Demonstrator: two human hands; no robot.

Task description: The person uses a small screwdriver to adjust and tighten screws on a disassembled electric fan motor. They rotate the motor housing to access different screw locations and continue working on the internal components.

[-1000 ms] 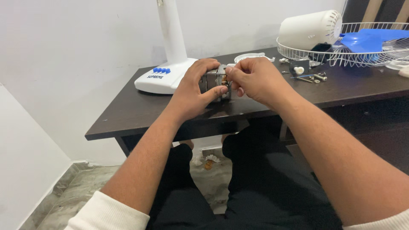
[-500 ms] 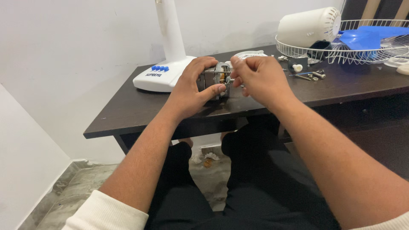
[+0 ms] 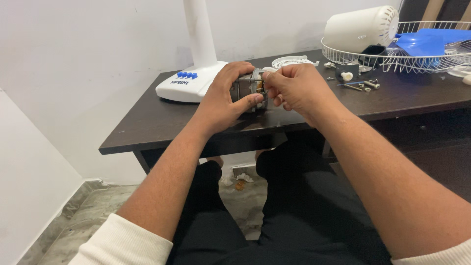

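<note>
Gripping the small metal motor (image 3: 249, 88) above the table's (image 3: 157, 122) front edge, the left hand (image 3: 226, 98) wraps it; right hand (image 3: 294, 88) pinches its right end.

Setting: a plain room in a home, used as a makeshift repair spot. Indicators: a dark wooden table (image 3: 162, 122) set against a bare white wall (image 3: 88, 44); a marble-pattern floor (image 3: 83, 216) with a skirting strip. A pedestal fan lies dismantled on the table: base (image 3: 189, 83) at the far-left edge, motor cover (image 3: 360, 27), wire guard (image 3: 417, 51) and blue blade (image 3: 431, 41) at the far-right corner, loose screws (image 3: 363, 86) near them.
</note>
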